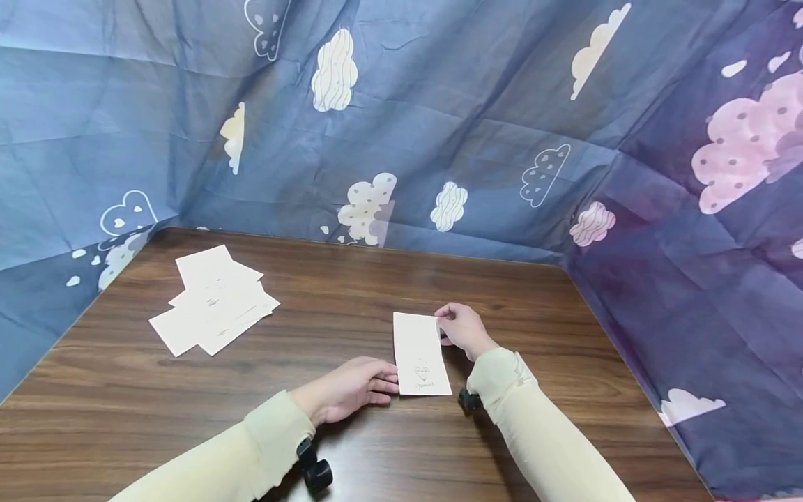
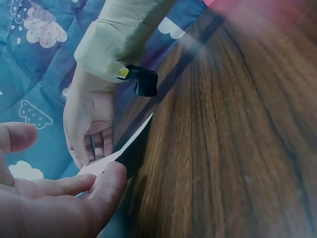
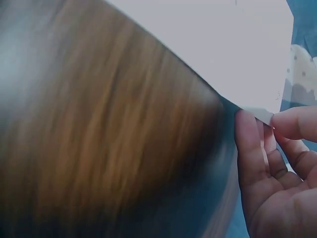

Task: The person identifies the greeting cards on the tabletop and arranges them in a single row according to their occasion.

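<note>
A white paper card (image 1: pixel 419 352) with a small line drawing and script lettering near its lower end lies between the two hands in the head view. My right hand (image 1: pixel 463 329) pinches its upper right corner between thumb and fingers, which the right wrist view shows close up. At the lower left edge of the card is my left hand (image 1: pixel 356 388), its fingers fairly straight and the fingertips right at the edge. In the left wrist view the left thumb (image 2: pixel 17 137) stands apart from the card, which tilts up off the table.
A loose overlapping pile of similar white cards (image 1: pixel 216 300) lies at the back left of the wooden table (image 1: pixel 326 286). Blue cloth with cloud prints (image 1: pixel 426 104) hangs behind and along the sides. Each wrist wears a small black camera (image 1: pixel 316 474).
</note>
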Tool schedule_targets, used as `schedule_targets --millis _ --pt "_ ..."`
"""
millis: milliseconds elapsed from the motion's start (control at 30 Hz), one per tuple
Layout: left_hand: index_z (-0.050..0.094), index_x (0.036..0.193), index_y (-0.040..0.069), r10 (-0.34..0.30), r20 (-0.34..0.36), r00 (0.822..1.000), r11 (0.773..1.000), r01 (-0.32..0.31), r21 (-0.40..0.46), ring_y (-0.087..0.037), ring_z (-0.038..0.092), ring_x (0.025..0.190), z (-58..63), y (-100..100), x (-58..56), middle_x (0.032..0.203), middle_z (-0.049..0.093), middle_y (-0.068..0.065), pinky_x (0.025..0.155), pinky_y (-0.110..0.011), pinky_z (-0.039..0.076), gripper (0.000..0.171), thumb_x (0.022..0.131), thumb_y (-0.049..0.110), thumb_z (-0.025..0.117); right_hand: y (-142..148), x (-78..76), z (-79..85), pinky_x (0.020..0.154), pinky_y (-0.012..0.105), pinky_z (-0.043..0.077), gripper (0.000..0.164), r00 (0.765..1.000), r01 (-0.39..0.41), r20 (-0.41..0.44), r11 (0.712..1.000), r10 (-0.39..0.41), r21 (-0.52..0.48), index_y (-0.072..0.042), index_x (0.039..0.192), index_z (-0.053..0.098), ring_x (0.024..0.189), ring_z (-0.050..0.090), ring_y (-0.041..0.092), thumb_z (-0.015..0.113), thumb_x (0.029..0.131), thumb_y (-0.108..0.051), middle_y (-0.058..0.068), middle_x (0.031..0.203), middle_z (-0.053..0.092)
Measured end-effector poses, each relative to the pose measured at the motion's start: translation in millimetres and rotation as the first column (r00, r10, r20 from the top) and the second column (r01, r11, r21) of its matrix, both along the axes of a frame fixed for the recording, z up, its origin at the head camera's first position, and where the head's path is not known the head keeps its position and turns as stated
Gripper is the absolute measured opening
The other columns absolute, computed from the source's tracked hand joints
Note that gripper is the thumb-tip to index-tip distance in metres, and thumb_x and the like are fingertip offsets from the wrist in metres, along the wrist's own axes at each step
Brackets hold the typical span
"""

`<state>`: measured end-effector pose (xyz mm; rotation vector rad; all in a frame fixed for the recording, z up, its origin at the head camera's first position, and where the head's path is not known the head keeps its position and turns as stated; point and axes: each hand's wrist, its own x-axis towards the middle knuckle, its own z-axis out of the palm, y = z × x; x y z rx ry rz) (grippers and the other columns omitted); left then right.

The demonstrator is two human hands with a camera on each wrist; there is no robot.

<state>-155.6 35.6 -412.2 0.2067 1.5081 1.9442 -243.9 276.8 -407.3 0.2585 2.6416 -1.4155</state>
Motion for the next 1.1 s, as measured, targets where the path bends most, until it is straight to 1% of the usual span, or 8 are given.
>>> schedule_targets --millis 300,567,700,767,800,867,967,1100 --pt "0.058 0.099 0.001 -0.024 0.038 0.999 0.999 0.025 -0.025 -0.017 0.061 0.089 -4.0 30 -4.6 0.098 0.057 -0.006 0.087 -0.035 0.053 0.01 0.098 0.008 0.05 29 5.3 -1.6 0.073 0.033 0.06 0.024 0.999 -0.011 0.031 0.998 0.009 0.061 0.008 0.12 0.062 0.092 0.064 0.025 0.053 0.099 0.001 0.017 0.106 0.06" --pt "0.057 0.094 0.005 -0.038 0.043 0.998 0.998 0.04 -0.046 -0.017 0.06 0.09 -3.5 48 -5.2 0.095 0.057 -0.004 0.087 -0.035 0.052 0.007 0.096 0.007 0.05 51 10.0 0.8 0.071 0.032 0.06 0.023 0.999 -0.035 0.035 0.995 0.031 0.099 0.009 0.118 0.062 0.087 0.065 0.023 0.056 0.098 -0.001 0.017 0.104 0.061" --pt "0.055 0.091 0.008 -0.036 0.046 0.998 0.998 0.038 -0.047 -0.02 0.059 0.095 -2.0 52 -5.0 0.094 0.054 -0.004 0.091 -0.038 0.049 0.005 0.095 0.008 0.052 51 12.5 4.1 0.077 0.036 0.059 0.025 0.996 -0.084 0.024 0.978 0.081 0.192 0.008 0.12 0.061 0.089 0.066 0.026 0.058 0.099 -0.004 0.02 0.11 0.062" --pt "0.054 0.09 0.009 -0.023 0.051 0.998 0.999 0.025 -0.041 -0.02 0.058 0.096 -1.7 54 -5.0 0.095 0.053 -0.004 0.092 -0.039 0.048 0.004 0.094 0.009 0.054 49 15.8 4.7 0.083 0.042 0.057 0.026 0.988 -0.142 -0.007 0.94 0.151 0.31 0.007 0.12 0.062 0.095 0.067 0.03 0.06 0.098 -0.006 0.02 0.112 0.064" --pt "0.054 0.09 0.01 -0.013 0.049 0.999 0.999 0.015 -0.038 -0.02 0.057 0.096 -2.1 54 -5.1 0.095 0.053 -0.004 0.092 -0.039 0.048 0.004 0.094 0.009 0.054 47 19.0 5.0 0.086 0.045 0.056 0.026 0.979 -0.174 -0.032 0.907 0.201 0.384 0.006 0.119 0.063 0.098 0.066 0.032 0.061 0.096 -0.006 0.02 0.112 0.065" --pt "0.054 0.09 0.01 0.014 0.042 0.999 0.999 -0.013 -0.033 -0.02 0.055 0.097 -2.7 53 -5.7 0.099 0.053 -0.005 0.092 -0.039 0.048 0.004 0.094 0.008 0.054 42 30.3 7.5 0.09 0.05 0.053 0.027 0.948 -0.222 -0.078 0.816 0.309 0.533 0.004 0.118 0.066 0.104 0.065 0.036 0.063 0.093 -0.006 0.02 0.114 0.065" --pt "0.056 0.092 0.008 0.036 0.009 0.999 0.999 -0.036 -0.037 -0.024 0.053 0.106 -3.6 51 -8.7 0.109 0.055 -0.008 0.093 -0.042 0.047 0.002 0.094 0.009 0.055 33 57.3 12.3 0.089 0.052 0.053 0.025 0.858 -0.264 -0.154 0.677 0.49 0.687 0.001 0.113 0.07 0.101 0.065 0.035 0.069 0.089 -0.006 0.018 0.11 0.065" --pt "0.057 0.122 -0.007 0.031 -0.035 0.999 0.998 -0.033 -0.046 -0.032 0.048 0.123 -3.8 46 -13.3 0.134 0.053 -0.017 0.099 -0.049 0.045 0.033 0.094 0.011 0.056 22 95.1 14.4 0.085 0.05 0.055 0.025 0.733 -0.318 -0.193 0.58 0.652 0.75 -0.002 0.111 0.071 0.097 0.064 0.031 0.074 0.087 -0.008 0.014 0.109 0.064"
